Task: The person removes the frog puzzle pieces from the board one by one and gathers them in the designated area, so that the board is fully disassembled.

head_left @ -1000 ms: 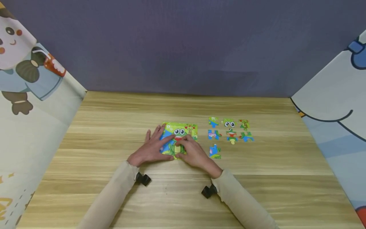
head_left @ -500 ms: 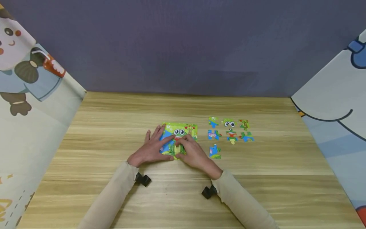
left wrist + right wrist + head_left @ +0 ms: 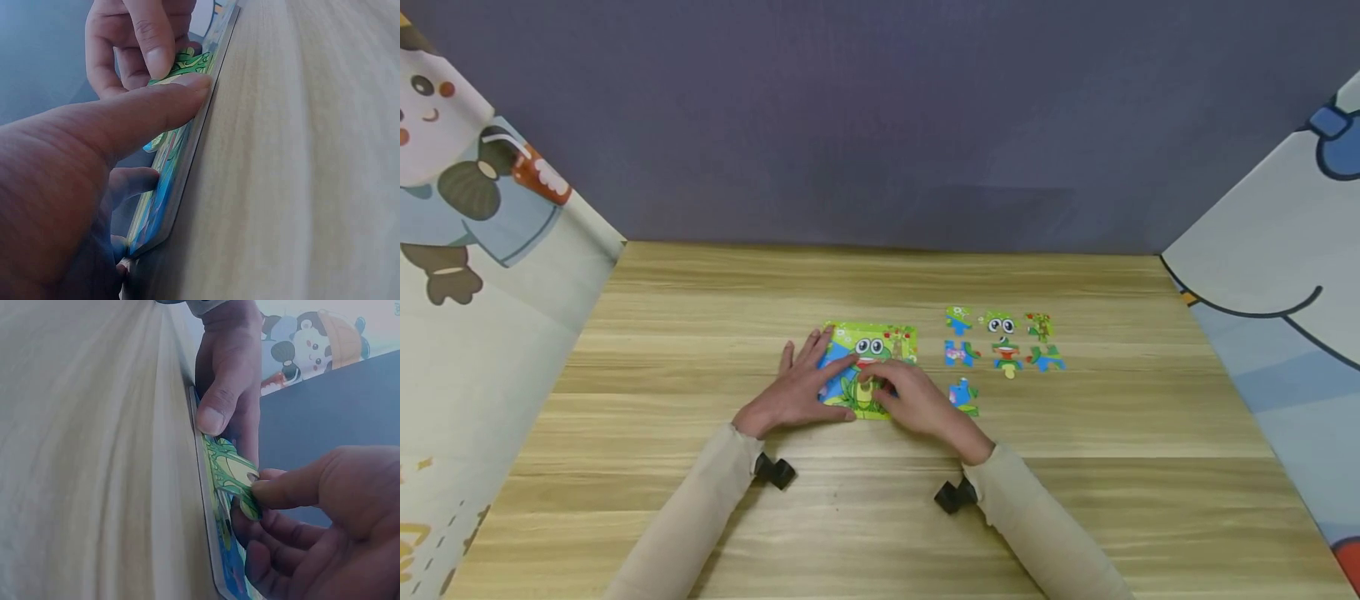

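A frog picture puzzle board (image 3: 842, 335) lies flat on the wooden table in the head view. Across its left side rests my left hand (image 3: 797, 393), fingers spread and thumb along the near edge. My right hand (image 3: 921, 402) is over the board's lower right part. In the right wrist view it pinches a green and yellow puzzle piece (image 3: 232, 467) between thumb and fingers. That piece is tilted up from the board, with one side close to its surface. The left thumb (image 3: 169, 103) touches the board's edge near the piece in the left wrist view.
Right of the board lie several loose puzzle pieces in rows, among them one with the frog's eyes (image 3: 1001, 325), one with its mouth (image 3: 1007, 360) and a blue one (image 3: 962, 397). A dark partition (image 3: 887, 125) rises behind the wooden table (image 3: 715, 283).
My right hand has shifted slightly to the right, and its thumb has drawn back from the board's near edge, still pinching the puzzle piece. The left hand stays where it was.
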The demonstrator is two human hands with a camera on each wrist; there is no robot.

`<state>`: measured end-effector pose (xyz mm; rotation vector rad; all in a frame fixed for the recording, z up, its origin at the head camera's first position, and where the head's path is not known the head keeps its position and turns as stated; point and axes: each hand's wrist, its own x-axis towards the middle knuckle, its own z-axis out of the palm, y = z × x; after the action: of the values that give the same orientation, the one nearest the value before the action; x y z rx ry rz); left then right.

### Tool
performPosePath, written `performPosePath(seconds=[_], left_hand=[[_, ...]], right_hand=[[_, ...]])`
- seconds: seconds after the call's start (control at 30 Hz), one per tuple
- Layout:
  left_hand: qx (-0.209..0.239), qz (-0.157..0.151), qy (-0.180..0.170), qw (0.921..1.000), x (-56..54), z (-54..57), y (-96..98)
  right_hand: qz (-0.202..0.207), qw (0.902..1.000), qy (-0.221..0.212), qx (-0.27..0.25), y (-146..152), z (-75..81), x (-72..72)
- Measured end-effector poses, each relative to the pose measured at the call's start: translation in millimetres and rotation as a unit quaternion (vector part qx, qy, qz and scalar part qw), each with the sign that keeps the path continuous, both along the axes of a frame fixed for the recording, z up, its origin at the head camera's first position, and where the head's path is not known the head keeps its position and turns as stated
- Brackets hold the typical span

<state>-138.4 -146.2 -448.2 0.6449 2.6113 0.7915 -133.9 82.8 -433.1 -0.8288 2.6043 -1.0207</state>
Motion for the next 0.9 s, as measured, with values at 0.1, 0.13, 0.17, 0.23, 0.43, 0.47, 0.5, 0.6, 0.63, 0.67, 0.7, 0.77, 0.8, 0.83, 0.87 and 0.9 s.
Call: performPosePath(seconds=[0.1,0.13,0.17,0.23,0.43,0.47,0.5,0.6,0.63,0.67,0.7,0.77,0.8,0.83,0.87,0.9], left_hand=[[0.000,0.001,0.000,1.0000,0.3,-0.1,-0.2],[0.000,0.000,0.000,1.0000,0.3,-0.2,-0.3],[-0.001,0.000,0.000,1.0000,0.3,-0.3,-0.1],[-0.001,0.000,0.002,1.0000,0.4,-0.5,-0.1],[-0.003,0.000,0.007,1.0000,1.0,-0.5,0.5],[-0.004,-0.001,0.007,1.0000,0.9,-0.5,0.8],[-0.004,-0.001,0.006,1.0000,0.9,-0.4,1.0],[-0.006,0.000,0.003,1.0000,1.0,-0.4,1.6],[-0.007,0.001,0.003,1.0000,1.1,-0.4,1.7],[-0.007,0.001,0.003,1.0000,1.0,-0.4,1.8],[-0.007,0.001,0.004,1.0000,1.0,-0.4,1.8],[-0.006,0.002,0.006,1.0000,0.9,-0.4,1.8],[-0.005,0.002,0.006,1.0000,0.9,-0.4,1.7],[-0.004,0.002,0.006,1.0000,1.0,-0.2,1.6],[-0.004,0.001,0.006,1.0000,1.0,-0.1,1.5],[-0.003,0.001,0.007,1.0000,1.1,-0.1,1.4]], right_hand=[[0.007,0.9998,-0.006,-0.020,1.8,-1.6,-2.6],[0.008,0.9995,-0.011,-0.028,2.3,-1.7,-3.3],[0.008,0.9992,-0.018,-0.035,3.0,-1.6,-3.9],[0.008,0.9981,-0.033,-0.052,5.1,-0.6,-5.0],[-0.016,0.9939,-0.069,-0.085,15.4,3.0,-8.6],[-0.021,0.9934,-0.072,-0.087,17.8,3.4,-9.2],[-0.024,0.9927,-0.075,-0.091,20.4,3.9,-9.8],[-0.031,0.9918,-0.076,-0.098,30.3,6.6,-10.7],[-0.031,0.9918,-0.072,-0.100,34.2,7.2,-11.2],[-0.031,0.9919,-0.069,-0.102,38.6,8.0,-11.4],[-0.033,0.9919,-0.066,-0.103,43.2,9.6,-11.6],[-0.041,0.9922,-0.061,-0.101,53.5,12.1,-11.5],[-0.045,0.9920,-0.062,-0.101,58.8,13.3,-11.3],[-0.049,0.9918,-0.062,-0.101,64.5,14.2,-11.1],[-0.054,0.9914,-0.063,-0.101,70.6,15.3,-10.8],[-0.058,0.9909,-0.064,-0.103,76.7,15.8,-10.7]])
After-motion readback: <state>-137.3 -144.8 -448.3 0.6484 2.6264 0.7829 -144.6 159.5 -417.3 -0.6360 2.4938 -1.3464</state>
